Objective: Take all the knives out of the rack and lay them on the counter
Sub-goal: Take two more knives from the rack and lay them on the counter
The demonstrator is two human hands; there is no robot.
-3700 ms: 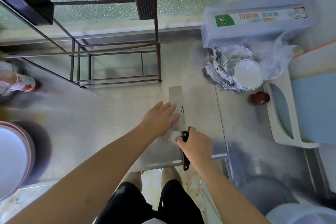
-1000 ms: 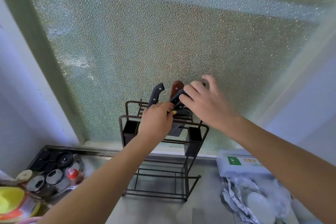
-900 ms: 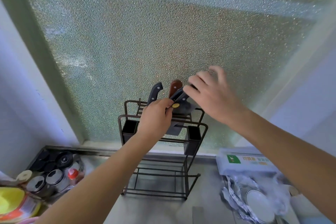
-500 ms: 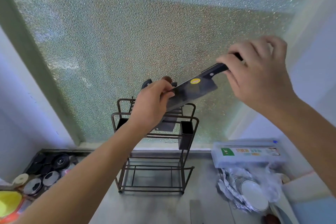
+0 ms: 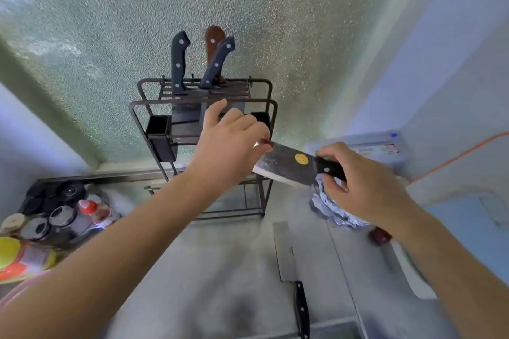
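1. Right hand (image 5: 366, 190) is wrapped around the black handle of a dark cleaver (image 5: 289, 164); grip is closed on that handle, thumb on the near side, fingers over the top.
2. The cleaver is in the air, just in front of and to the right of the rack (image 5: 203, 107), blade roughly level and pointing left. A round yellow sticker (image 5: 301, 158) sits on the blade near the handle.
3. Left hand (image 5: 228, 143) is at the blade's far end; fingertips pinch or steady the blade tip, thumb raised towards the rack. I cannot tell exactly how much of the blade it clamps, since the hand covers that end.
4. The rack is a dark wire frame standing on the desk (image 5: 225, 270) against a frosted window (image 5: 248, 8). Three knives are in its top slots: a black-handled knife (image 5: 178, 63) on the left, a second black-handled knife (image 5: 217, 62) leaning right, and a brown-handled knife (image 5: 213, 41) behind it.
5. A steel cleaver (image 5: 286, 253) lies flat on the desk at lower right, blade away from the person, black handle towards the near edge.
6. Left side of the desk: a cluster of dark-lidded jars (image 5: 52, 209), with a red-capped bottle (image 5: 89, 208) among them.
7. Right side: crumpled foil (image 5: 330, 209) partly behind the right hand, and a pale box (image 5: 380, 147) by the wall.
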